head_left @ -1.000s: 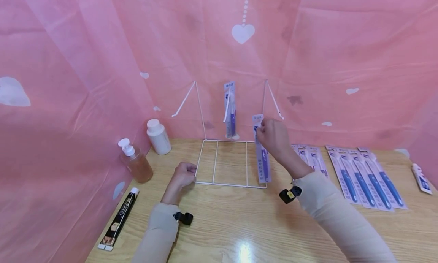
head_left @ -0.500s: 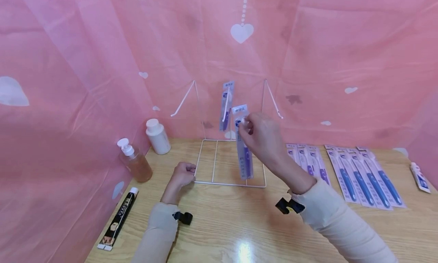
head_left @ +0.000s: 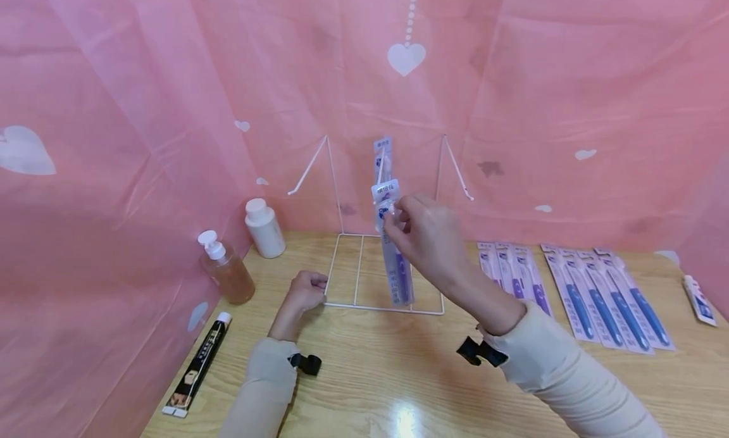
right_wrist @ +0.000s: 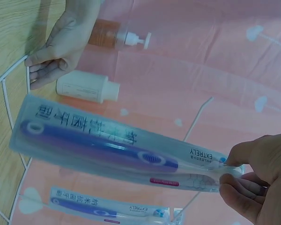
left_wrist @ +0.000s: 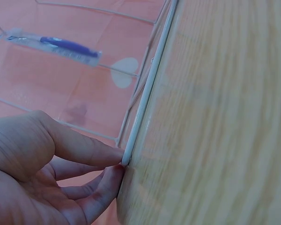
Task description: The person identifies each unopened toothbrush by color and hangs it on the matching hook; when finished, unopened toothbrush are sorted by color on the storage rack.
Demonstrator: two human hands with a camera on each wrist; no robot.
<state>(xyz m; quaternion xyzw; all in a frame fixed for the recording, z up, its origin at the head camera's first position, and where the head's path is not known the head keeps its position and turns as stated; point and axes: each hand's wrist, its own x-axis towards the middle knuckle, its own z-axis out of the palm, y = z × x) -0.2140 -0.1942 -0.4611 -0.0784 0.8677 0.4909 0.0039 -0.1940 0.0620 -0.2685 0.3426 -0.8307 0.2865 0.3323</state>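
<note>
Nearest to me, my cream sleeves reach over the wood-grain table toward the white wire rack, a black wrist camera strapped at each cuff. A black toothpaste tube with a white cap lies in front of the rack and off to its left.

My left hand pinches the rack at its front left corner, thumb and fingers meeting on the wire. My right hand is above the rack's base, thumb and fingertips clamped on the upper part of a purple toothbrush pack. The pack hangs nearly upright, label lettering up, in front of the rack's middle hook; I cannot tell if its top touches the wire.

To the right of the rack lie three more purple packs, beyond them four blue toothbrush packs side by side, and farthest right a small white-and-blue tube.

Left of the rack stand an amber pump bottle and, closer to it, a white capped bottle. At the rack's back, another toothbrush pack hangs from the middle hook. Behind the rack falls a pink curtain printed with pale hearts.
</note>
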